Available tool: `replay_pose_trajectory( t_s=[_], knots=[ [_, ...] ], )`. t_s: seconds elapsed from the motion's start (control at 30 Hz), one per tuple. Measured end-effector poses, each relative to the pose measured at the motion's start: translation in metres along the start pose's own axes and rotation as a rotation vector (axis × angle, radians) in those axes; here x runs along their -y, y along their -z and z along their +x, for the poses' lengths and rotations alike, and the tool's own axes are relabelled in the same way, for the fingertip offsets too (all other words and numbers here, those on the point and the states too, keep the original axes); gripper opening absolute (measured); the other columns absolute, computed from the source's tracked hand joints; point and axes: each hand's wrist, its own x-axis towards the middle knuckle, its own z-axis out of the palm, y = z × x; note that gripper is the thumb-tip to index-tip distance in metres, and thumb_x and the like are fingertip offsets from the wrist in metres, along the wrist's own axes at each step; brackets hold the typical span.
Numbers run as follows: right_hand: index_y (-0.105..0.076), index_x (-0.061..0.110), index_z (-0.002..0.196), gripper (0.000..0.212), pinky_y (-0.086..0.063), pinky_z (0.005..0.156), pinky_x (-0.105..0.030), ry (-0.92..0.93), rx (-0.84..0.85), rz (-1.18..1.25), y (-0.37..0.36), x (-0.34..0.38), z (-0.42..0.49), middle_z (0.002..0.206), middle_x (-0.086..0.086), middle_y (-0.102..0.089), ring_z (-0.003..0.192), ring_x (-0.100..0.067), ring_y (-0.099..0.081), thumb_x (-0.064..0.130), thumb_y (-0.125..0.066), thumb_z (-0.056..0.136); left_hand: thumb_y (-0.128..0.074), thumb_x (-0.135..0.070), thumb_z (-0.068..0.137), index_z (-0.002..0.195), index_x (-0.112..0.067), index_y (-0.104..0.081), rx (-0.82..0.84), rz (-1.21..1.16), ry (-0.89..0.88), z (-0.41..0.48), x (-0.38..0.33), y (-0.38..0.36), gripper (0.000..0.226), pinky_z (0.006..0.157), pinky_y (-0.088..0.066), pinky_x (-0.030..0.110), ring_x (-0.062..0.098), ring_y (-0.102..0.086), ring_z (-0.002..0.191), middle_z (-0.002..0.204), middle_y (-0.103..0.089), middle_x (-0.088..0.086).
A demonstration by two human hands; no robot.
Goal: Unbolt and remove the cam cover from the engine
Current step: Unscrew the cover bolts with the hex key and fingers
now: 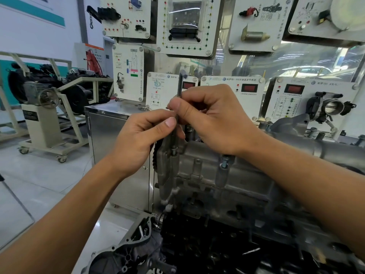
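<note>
The grey aluminium cam cover [199, 175] lies across the engine [227, 234] in the lower middle and right. A thin dark hex key [180, 86] stands upright over a bolt [173, 150] at the cover's near left corner. My left hand [144, 135] pinches the key's lower shaft between thumb and fingers. My right hand [213, 115] grips the shaft just above, thumb pressed against it. A second bolt [225, 164] stands raised out of the cover's front edge, below my right wrist. Several more bolts [314, 132] show along the far edge.
A panel of white sensor display boards [231, 89] stands right behind the engine, with a throttle body [331, 107] at the right. A steel cabinet [110, 135] sits at the left. Another engine on a wheeled stand [49, 119] stands far left. A loose casting [126, 252] lies at bottom centre.
</note>
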Motion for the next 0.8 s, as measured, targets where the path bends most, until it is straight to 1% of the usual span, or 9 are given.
replay_pose_trajectory(
  t_s=[0.07, 0.13, 0.2, 0.3, 0.4, 0.47, 0.57, 0.7, 0.8],
  knots=[
    [-0.066, -0.013, 0.081, 0.035, -0.05, 0.058, -0.044, -0.013, 0.02, 0.016, 0.0, 0.0, 0.0, 0.065, -0.02, -0.065, 0.059, -0.031, -0.064, 0.012, -0.054, 0.102, -0.068, -0.03, 0.087, 0.09, -0.02, -0.077, 0.008, 0.004, -0.003, -0.001, 0.0, 0.0, 0.014, 0.078, -0.054, 0.031, 0.024, -0.066, 0.083, 0.082, -0.07, 0.01],
    [-0.066, -0.015, 0.087, 0.034, -0.049, 0.062, -0.047, -0.028, 0.022, 0.014, 0.0, 0.0, 0.0, 0.07, -0.023, -0.066, 0.064, -0.034, -0.064, 0.012, -0.052, 0.102, -0.069, -0.026, 0.087, 0.087, -0.022, -0.078, 0.002, 0.019, -0.006, -0.001, 0.002, 0.0, 0.01, 0.076, -0.055, 0.029, 0.021, -0.067, 0.081, 0.081, -0.071, 0.008],
    [-0.067, -0.014, 0.089, 0.034, -0.048, 0.064, -0.047, -0.032, 0.021, -0.005, 0.0, 0.0, 0.001, 0.073, -0.023, -0.067, 0.069, -0.036, -0.063, 0.015, -0.052, 0.101, -0.074, -0.025, 0.087, 0.085, -0.021, -0.076, -0.013, 0.021, -0.008, -0.001, 0.003, 0.0, 0.005, 0.073, -0.056, 0.028, 0.019, -0.067, 0.077, 0.079, -0.071, 0.005],
    [-0.073, -0.004, 0.085, 0.03, -0.048, 0.058, -0.042, -0.01, -0.008, -0.025, -0.001, 0.001, 0.002, 0.068, -0.017, -0.066, 0.064, -0.032, -0.06, 0.018, -0.058, 0.099, -0.074, -0.026, 0.082, 0.085, -0.001, -0.063, -0.049, 0.023, -0.042, 0.0, 0.005, -0.004, 0.028, 0.069, -0.056, 0.025, 0.015, -0.065, 0.071, 0.074, -0.067, 0.003],
    [-0.074, 0.002, 0.08, 0.024, -0.045, 0.053, -0.039, -0.014, -0.061, -0.03, -0.001, 0.002, 0.002, 0.063, -0.018, -0.064, 0.059, -0.032, -0.056, 0.02, -0.068, 0.093, -0.071, -0.026, 0.078, 0.087, 0.011, -0.055, -0.059, 0.048, -0.075, 0.002, 0.007, -0.006, 0.042, 0.069, -0.055, 0.023, 0.013, -0.062, 0.07, 0.071, -0.065, 0.0],
    [-0.072, 0.003, 0.075, 0.023, -0.042, 0.05, -0.035, -0.025, -0.087, -0.04, -0.001, 0.002, 0.002, 0.061, -0.019, -0.062, 0.053, -0.027, -0.05, 0.021, -0.074, 0.089, -0.072, -0.023, 0.079, 0.09, 0.011, -0.055, -0.058, 0.06, -0.069, 0.002, 0.006, -0.007, 0.039, 0.069, -0.055, 0.021, 0.01, -0.063, 0.069, 0.07, -0.066, -0.004],
    [-0.069, 0.015, 0.07, 0.018, -0.036, 0.047, -0.026, -0.038, -0.111, -0.01, -0.001, 0.003, 0.0, 0.057, -0.016, -0.058, 0.05, -0.012, -0.043, 0.02, -0.078, 0.085, -0.07, -0.016, 0.079, 0.088, 0.008, -0.056, -0.057, 0.076, -0.054, 0.001, 0.006, -0.007, 0.029, 0.068, -0.054, 0.018, 0.006, -0.063, 0.068, 0.069, -0.065, -0.007],
    [-0.069, 0.012, 0.072, 0.016, -0.037, 0.048, -0.031, -0.038, -0.112, -0.007, 0.0, 0.005, 0.0, 0.058, -0.018, -0.057, 0.051, -0.014, -0.044, 0.018, -0.079, 0.084, -0.074, -0.027, 0.073, 0.091, 0.02, -0.051, -0.08, 0.08, -0.092, 0.002, 0.003, -0.01, 0.056, 0.066, -0.051, 0.016, 0.004, -0.061, 0.066, 0.067, -0.063, -0.009],
    [-0.068, 0.014, 0.072, 0.017, -0.039, 0.05, -0.032, -0.031, -0.104, -0.023, 0.0, 0.006, 0.0, 0.06, -0.017, -0.059, 0.053, -0.012, -0.045, 0.018, -0.078, 0.085, -0.075, -0.029, 0.072, 0.092, 0.02, -0.051, -0.078, 0.071, -0.096, 0.001, 0.002, -0.011, 0.058, 0.067, -0.052, 0.016, 0.004, -0.062, 0.068, 0.069, -0.064, -0.008]
  ],
)
